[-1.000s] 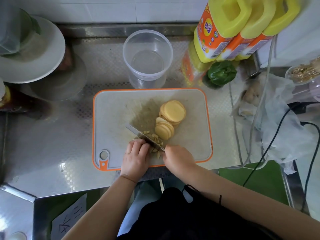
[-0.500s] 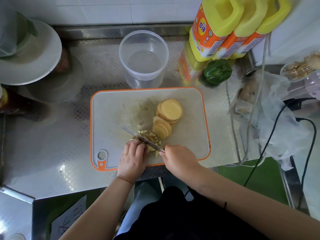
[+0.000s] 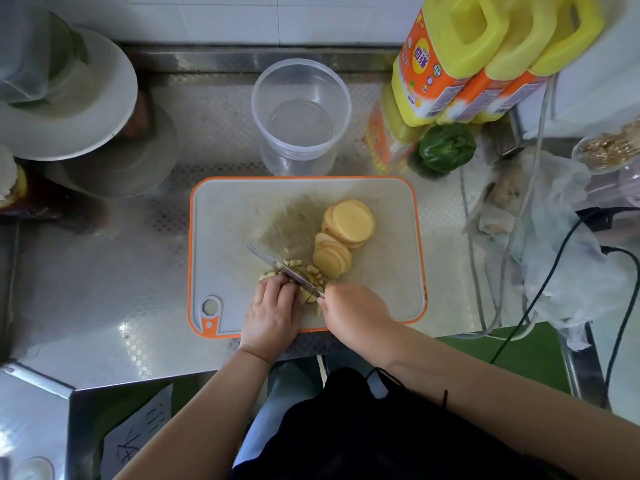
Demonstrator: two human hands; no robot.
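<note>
Ahead of you runs a white tiled wall (image 3: 207, 15), its grout lines faint. Below it, a raised steel lip (image 3: 225, 60) closes the back of the stainless steel counter (image 3: 104, 289) you work at. The countertop is embossed with a fine checker pattern and throws back soft, bright patches of light on its left half. Its front edge runs straight across below you. Past the right end of that edge you see green floor (image 3: 530, 355), with a steel frame post (image 3: 585, 375) standing beside it. At your lower left, a second steel surface (image 3: 31, 410) gleams.
</note>
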